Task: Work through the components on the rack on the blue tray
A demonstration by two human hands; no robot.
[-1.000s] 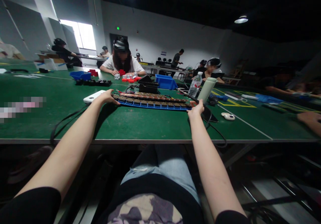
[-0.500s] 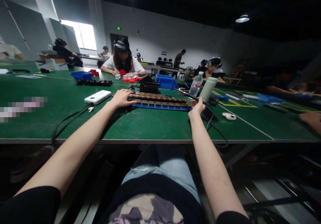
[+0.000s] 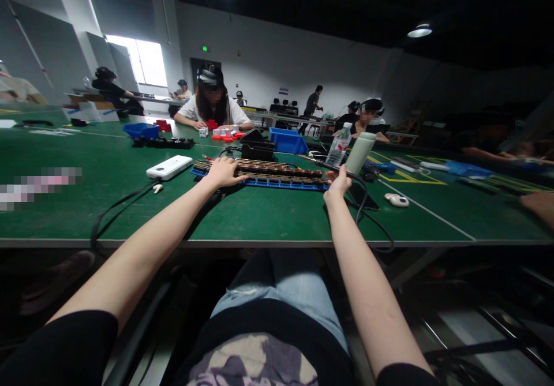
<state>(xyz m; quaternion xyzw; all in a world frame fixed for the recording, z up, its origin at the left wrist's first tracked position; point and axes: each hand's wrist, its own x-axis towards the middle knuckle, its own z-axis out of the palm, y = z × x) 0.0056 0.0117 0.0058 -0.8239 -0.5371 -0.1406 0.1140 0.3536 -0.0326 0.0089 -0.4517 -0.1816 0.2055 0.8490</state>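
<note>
blue tray (image 3: 277, 183) | long, flat on green table | brown strips (image 3: 277, 172) lying lengthwise on top

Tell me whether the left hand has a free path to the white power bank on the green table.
Probably yes. The left hand rests on the long blue tray, and the white power bank lies just to its left on the green table, with only bare tabletop between them.

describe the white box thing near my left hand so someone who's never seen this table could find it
On the green table, look left of the long blue tray of dark strips that the left hand rests on. The white box lies flat there, a slim rounded slab with a black cable trailing toward the table edge. It is the only white slab there; its neighbours are dark or blue.
</note>
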